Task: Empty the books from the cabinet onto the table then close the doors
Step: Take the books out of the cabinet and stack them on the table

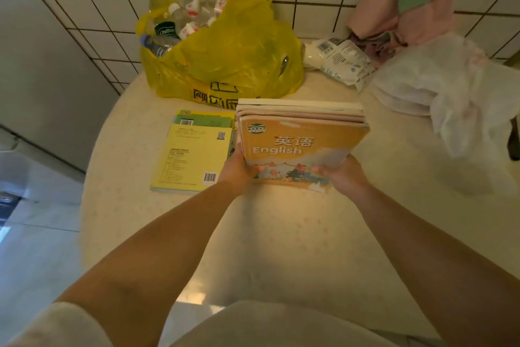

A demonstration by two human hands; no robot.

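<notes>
I hold a stack of several textbooks (302,138) just above the round cream table (281,234); the top one is orange and reads "English". My left hand (237,170) grips the stack's near left corner, and my right hand (343,173) grips its near right corner. To the left of the stack, a yellow book (192,158) lies face down on a green book (208,118), both flat on the table. The cabinet is out of view.
A yellow plastic bag (233,56) full of empty bottles stands at the table's back. A white wipes packet (340,61), white plastic bags (450,99) and pink cloth (399,14) fill the back right. A tiled wall rises behind; floor shows at left.
</notes>
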